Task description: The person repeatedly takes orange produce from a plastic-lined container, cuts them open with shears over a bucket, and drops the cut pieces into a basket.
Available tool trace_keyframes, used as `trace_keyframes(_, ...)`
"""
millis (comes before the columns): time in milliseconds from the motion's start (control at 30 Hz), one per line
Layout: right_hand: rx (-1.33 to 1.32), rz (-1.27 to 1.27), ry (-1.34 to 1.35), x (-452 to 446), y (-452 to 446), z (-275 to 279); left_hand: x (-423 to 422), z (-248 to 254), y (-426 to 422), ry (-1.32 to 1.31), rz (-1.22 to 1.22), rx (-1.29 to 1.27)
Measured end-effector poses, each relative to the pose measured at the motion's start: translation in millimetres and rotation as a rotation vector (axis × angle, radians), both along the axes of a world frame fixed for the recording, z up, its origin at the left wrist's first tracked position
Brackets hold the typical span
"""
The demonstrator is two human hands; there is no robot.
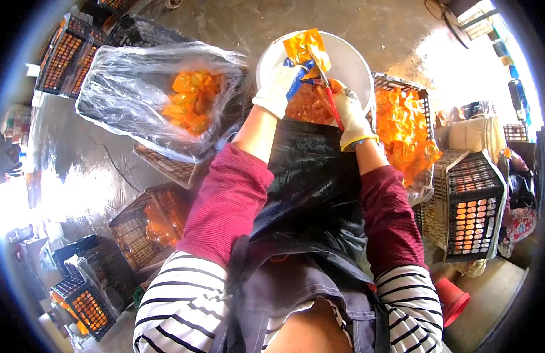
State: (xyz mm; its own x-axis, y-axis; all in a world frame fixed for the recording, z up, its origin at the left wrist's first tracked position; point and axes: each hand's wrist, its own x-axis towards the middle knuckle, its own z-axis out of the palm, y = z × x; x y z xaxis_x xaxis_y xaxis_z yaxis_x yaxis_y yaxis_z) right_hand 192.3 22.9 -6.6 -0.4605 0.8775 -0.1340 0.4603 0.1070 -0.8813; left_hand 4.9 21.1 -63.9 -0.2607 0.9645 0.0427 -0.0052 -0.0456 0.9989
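Observation:
My left hand (284,85), in a white and blue glove, is closed on the lower part of a shiny orange plastic packet (306,48). In my right hand (350,115), also gloved, are red-handled scissors (332,107), their metal blades pointing up at the packet's lower edge. Both hands are over a white bucket (359,66), which has orange-red contents (305,109) low inside. Close by my right hand stands a dark crate (426,97) heaped with orange packets (400,120). My fingers partly hide the blades and the packet's bottom.
To the left, a crate lined with clear plastic (122,97) holds more orange packets (193,97). Slatted crates (469,203) are stacked at the right, near a red container (453,301). Other crates (146,226) stand at the lower left. The floor (225,23) looks wet.

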Motion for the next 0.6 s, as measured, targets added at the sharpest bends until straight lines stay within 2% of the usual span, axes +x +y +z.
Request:
trace_keyframes(67,0.049,0.002,0.126,-1,8,-32,2,8,-5,0.120,0.015,-0.080)
trace_keyframes(100,0.051,0.000,0.158,-2,10,-38,8,27,-15,0.298,0.041,-0.154)
trace_keyframes(133,0.008,-0.009,0.128,-2,9,-32,11,36,-20,0.477,0.067,-0.229)
trace_keyframes(200,-0.141,-0.025,0.112,0,0,-6,9,28,-22,0.411,0.166,-0.061)
trace_keyframes(267,-0.348,-0.031,0.139,-4,-18,40,9,44,-24,0.514,0.204,-0.163)
trace_keyframes(367,-0.429,-0.003,0.206,-3,-10,27,12,46,-14,-0.114,0.165,0.229)
trace_keyframes(467,-0.591,-0.007,0.347,-3,-16,37,18,68,-20,-0.647,0.018,0.089)
trace_keyframes(500,-0.591,0.001,0.353,-3,-13,31,14,65,-15,-0.408,0.029,0.197)
trace_keyframes(600,-0.583,0.020,0.346,-1,-7,22,11,53,-13,-0.193,0.137,0.149)
